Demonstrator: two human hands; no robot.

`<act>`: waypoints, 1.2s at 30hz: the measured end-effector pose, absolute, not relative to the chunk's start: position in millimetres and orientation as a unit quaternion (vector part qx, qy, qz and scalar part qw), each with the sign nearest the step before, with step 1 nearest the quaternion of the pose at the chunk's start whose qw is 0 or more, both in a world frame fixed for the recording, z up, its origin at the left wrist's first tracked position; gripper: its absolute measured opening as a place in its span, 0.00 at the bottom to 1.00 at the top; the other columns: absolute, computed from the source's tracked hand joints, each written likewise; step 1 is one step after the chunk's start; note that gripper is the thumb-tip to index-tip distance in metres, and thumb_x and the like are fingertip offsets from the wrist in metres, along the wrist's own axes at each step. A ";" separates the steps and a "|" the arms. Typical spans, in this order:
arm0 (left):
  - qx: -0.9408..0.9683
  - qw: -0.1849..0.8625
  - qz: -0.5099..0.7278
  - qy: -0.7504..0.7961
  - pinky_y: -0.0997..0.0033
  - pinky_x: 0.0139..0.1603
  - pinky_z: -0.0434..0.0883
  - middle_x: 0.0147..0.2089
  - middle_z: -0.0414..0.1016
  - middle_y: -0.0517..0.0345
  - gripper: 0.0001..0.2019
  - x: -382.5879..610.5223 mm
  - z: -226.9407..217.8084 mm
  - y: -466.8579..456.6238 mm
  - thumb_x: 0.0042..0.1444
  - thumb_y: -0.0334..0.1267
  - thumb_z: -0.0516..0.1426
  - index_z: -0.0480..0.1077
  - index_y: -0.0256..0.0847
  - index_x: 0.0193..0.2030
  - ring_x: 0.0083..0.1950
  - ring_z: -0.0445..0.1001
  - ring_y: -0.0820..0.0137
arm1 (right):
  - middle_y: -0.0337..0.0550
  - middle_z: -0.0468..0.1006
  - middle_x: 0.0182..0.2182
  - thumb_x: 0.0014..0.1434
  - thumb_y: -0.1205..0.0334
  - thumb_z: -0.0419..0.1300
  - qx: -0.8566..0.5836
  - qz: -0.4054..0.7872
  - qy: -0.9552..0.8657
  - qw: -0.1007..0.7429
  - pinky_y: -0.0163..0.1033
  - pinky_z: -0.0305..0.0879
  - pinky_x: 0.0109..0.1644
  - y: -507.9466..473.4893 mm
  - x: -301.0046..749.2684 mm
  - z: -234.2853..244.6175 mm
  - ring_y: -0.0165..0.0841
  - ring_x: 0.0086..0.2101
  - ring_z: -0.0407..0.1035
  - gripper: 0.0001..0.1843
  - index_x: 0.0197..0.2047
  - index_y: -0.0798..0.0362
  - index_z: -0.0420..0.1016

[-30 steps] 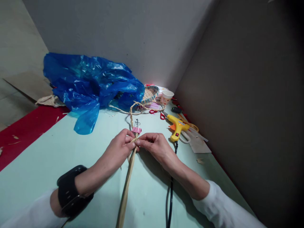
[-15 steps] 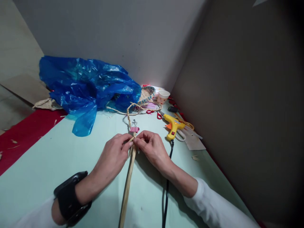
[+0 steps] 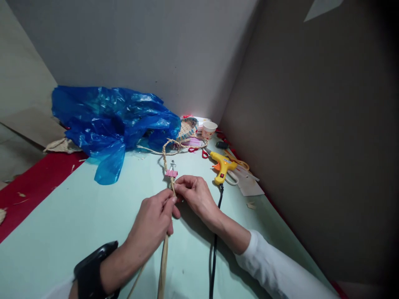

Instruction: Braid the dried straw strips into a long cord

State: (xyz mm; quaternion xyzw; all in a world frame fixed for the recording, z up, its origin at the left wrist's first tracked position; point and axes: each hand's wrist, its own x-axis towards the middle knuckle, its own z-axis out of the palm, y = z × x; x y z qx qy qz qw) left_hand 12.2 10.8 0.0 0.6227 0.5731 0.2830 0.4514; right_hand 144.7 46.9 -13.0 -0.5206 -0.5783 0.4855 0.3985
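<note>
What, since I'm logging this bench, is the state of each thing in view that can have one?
Left hand: pinching straw
Right hand: pinching straw
Straw: braided beyond the clip, loose strands nearest the person
Clip: clamped on straw
Glue gun: lying down; heat unclear
Cup: upright
Blue bag: crumpled

Tan strands (image 3: pixel 162 265); pink clip (image 3: pixel 171 173); yellow glue gun (image 3: pixel 225 165); blue bag (image 3: pixel 109 120).

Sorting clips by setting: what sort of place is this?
Probably a craft table, perhaps for weaving or braiding. A yellow glue gun lies on it, a woven basket sits at the back, and the left hand and right hand pinch straw-like strips.
</note>
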 end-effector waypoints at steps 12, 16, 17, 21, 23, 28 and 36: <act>0.760 0.263 0.180 0.567 0.67 0.31 0.57 0.23 0.73 0.53 0.13 13.4 3.0 14.3 0.61 0.35 0.46 0.66 0.43 0.28 0.24 0.69 0.64 | 0.35 0.69 0.20 0.52 0.65 0.61 -0.425 0.649 -0.479 0.411 0.30 0.48 0.25 46.2 151.2 -5.0 0.22 0.21 0.55 0.05 0.29 0.59 0.74; 0.769 0.257 0.187 0.554 0.68 0.33 0.57 0.25 0.75 0.54 0.16 2.8 14.5 19.7 0.60 0.40 0.49 0.69 0.42 0.23 0.27 0.69 0.65 | 0.38 0.73 0.23 0.48 0.66 0.62 -0.408 0.665 -0.453 0.431 0.30 0.54 0.29 50.6 152.6 -12.9 0.24 0.23 0.61 0.05 0.27 0.59 0.74; 0.762 0.245 0.202 0.564 0.68 0.33 0.58 0.25 0.75 0.54 0.16 -1.1 17.3 22.8 0.59 0.42 0.50 0.69 0.42 0.23 0.28 0.69 0.65 | 0.39 0.74 0.23 0.47 0.66 0.63 -0.408 0.668 -0.448 0.431 0.30 0.55 0.31 51.8 152.9 -14.8 0.24 0.24 0.62 0.05 0.27 0.59 0.74; 0.717 0.272 0.264 0.585 0.68 0.36 0.62 0.32 0.76 0.55 0.11 -11.0 17.8 39.6 0.55 0.44 0.54 0.72 0.41 0.32 0.34 0.71 0.64 | 0.37 0.73 0.21 0.44 0.63 0.65 -0.410 0.680 -0.425 0.435 0.31 0.57 0.33 53.4 151.5 -17.7 0.25 0.24 0.63 0.07 0.26 0.58 0.73; 0.703 0.407 0.261 0.522 0.69 0.37 0.64 0.30 0.75 0.57 0.08 -9.4 10.9 46.6 0.53 0.42 0.55 0.69 0.40 0.33 0.34 0.71 0.65 | 0.35 0.71 0.19 0.44 0.61 0.65 -0.400 0.689 -0.422 0.433 0.32 0.58 0.33 52.1 150.3 -16.3 0.25 0.22 0.62 0.09 0.28 0.57 0.72; 0.632 0.586 0.254 0.438 0.75 0.23 0.54 0.22 0.60 0.68 0.07 -1.1 -5.1 53.1 0.55 0.41 0.53 0.63 0.40 0.34 0.21 0.56 0.76 | 0.37 0.72 0.21 0.48 0.55 0.65 -0.414 0.639 -0.502 0.411 0.34 0.60 0.34 52.2 156.4 -12.9 0.29 0.25 0.66 0.12 0.28 0.55 0.70; 0.731 0.396 0.267 0.488 0.70 0.36 0.60 0.30 0.71 0.59 0.10 3.2 -4.6 53.6 0.58 0.37 0.48 0.68 0.40 0.29 0.33 0.66 0.69 | 0.38 0.75 0.26 0.60 0.63 0.52 -0.466 0.459 -0.684 0.323 0.33 0.58 0.36 54.8 166.8 -15.1 0.28 0.28 0.64 0.06 0.33 0.54 0.69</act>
